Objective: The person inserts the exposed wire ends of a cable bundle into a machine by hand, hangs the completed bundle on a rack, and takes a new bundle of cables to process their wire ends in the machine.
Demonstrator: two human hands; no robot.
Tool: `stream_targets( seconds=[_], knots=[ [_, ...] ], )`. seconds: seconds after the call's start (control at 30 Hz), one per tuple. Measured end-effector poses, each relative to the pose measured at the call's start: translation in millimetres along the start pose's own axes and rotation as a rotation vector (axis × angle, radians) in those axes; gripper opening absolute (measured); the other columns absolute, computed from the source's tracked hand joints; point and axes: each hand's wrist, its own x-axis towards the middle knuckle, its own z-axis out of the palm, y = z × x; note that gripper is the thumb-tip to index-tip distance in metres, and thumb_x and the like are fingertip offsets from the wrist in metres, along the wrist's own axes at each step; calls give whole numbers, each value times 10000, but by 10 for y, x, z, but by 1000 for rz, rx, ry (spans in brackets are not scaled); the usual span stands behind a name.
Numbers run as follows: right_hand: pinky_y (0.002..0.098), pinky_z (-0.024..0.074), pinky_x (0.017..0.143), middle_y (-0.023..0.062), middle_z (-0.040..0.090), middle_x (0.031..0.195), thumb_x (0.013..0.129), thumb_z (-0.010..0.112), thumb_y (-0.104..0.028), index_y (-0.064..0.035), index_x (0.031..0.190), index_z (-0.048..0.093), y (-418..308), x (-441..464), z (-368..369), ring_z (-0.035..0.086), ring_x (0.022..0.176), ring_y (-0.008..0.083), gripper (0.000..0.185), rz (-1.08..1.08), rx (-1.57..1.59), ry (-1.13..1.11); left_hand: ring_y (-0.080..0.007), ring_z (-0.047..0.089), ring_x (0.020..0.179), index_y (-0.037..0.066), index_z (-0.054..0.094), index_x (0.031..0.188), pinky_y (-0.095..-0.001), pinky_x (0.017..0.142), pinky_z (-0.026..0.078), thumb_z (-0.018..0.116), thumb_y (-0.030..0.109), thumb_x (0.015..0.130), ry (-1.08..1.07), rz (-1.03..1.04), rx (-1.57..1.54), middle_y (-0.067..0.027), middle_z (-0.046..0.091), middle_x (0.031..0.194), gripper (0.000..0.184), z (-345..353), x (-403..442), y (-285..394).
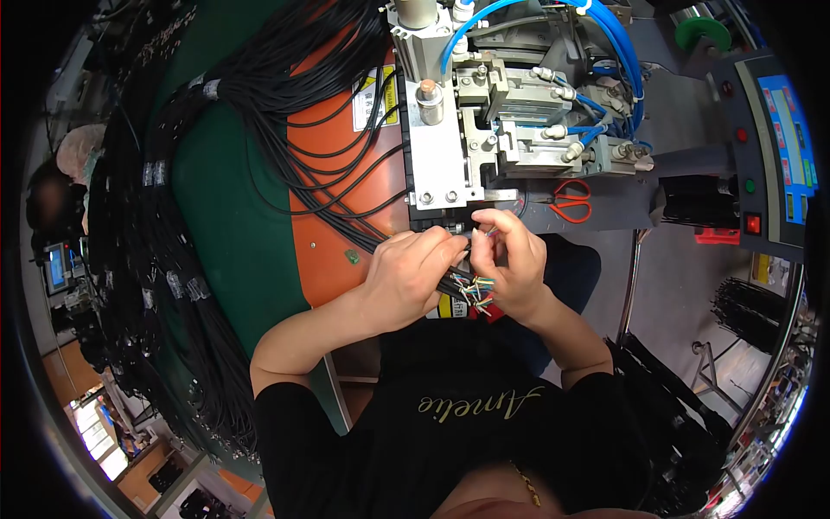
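My left hand [410, 275] is closed, its fingertips pinching a black cable just below the front of a metal pneumatic press [439, 164]. Close beside it, my right hand [516, 261] has thumb and index finger drawn together around thin coloured wires at that cable's end. Beneath both hands lies a bundle of cable ends [472, 291], their coloured wires fanned out with pale tips. Many black cables [346, 227] run from the upper left toward my left hand. The exact tip of the pinched cable is partly hidden by my fingers.
Red-handled scissors [572, 202] lie right of the press. Blue air hoses [635, 69] arch above it. A control panel [778, 147] with a lit screen stands at the right. Thick cable bundles [173, 285] cover the green table [229, 199] at left. Another person sits far left.
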Motion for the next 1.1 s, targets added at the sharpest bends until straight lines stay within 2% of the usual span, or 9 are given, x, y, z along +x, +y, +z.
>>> stream_targets(
  seconds=[0.03,0.17,0.23,0.37,0.47,0.57,0.67,0.8,1.1],
  knots=[
    [210,373,462,-3,565,726,872,639,-5,6,1095,571,-6,17,10,474,519,39,233,-159,-105,37,-260,594,593,21,614,983,-357,525,444,688,28,783,0,-1,1,-90,610,756,214,-5,1,3],
    [232,476,770,78,572,1006,892,545,81,52,1232,521,14,-92,-100,592,837,117,343,497,917,-142,-282,602,595,13,596,956,-358,536,463,665,4,755,-5,-77,-106,-96,592,712,212,13,12,-54],
    [243,477,810,106,545,1078,898,542,68,66,1261,508,-31,-147,-4,582,900,121,365,248,540,-109,-275,615,599,9,591,912,-330,545,474,672,-18,766,19,-111,-184,-90,602,706,169,28,-11,-73],
    [356,496,744,184,546,1120,776,597,61,39,1243,556,-51,-172,46,595,880,307,469,-355,-264,-22,-273,615,624,9,573,877,-329,562,472,665,-49,700,-34,-165,-206,-83,603,727,208,-13,-16,-49],
    [307,489,726,147,597,1018,854,597,6,58,1116,625,-28,-138,-39,614,841,226,268,-117,-24,-8,-270,612,640,13,555,855,-330,578,473,651,-63,655,-64,-160,-217,-73,599,739,234,-28,-14,-55],
    [226,479,675,85,617,994,991,509,-85,69,1062,647,56,-52,-98,608,780,115,218,330,803,-118,-263,608,634,19,553,854,-323,579,471,654,-55,670,-60,-146,-259,-71,596,732,222,-45,20,-62],
    [226,485,659,86,621,983,969,553,-89,67,1077,643,79,-15,-154,614,781,123,210,462,1004,-224,-218,602,635,19,575,878,-290,595,470,651,-20,754,-186,-229,-409,-75,603,740,151,-127,42,-98],
    [235,481,614,132,592,993,927,606,-61,76,1096,624,68,16,-177,600,715,157,219,520,972,-296,-123,616,717,7,614,955,-263,657,487,604,12,868,-283,-362,-645,-41,651,797,88,-228,84,-133],
    [246,507,586,146,610,981,871,604,69,71,1044,658,112,61,-183,607,690,157,181,465,947,-339,-110,597,791,-4,614,971,-256,735,480,572,13,905,-429,-514,-895,-34,645,827,80,-273,70,-251]
  ],
)
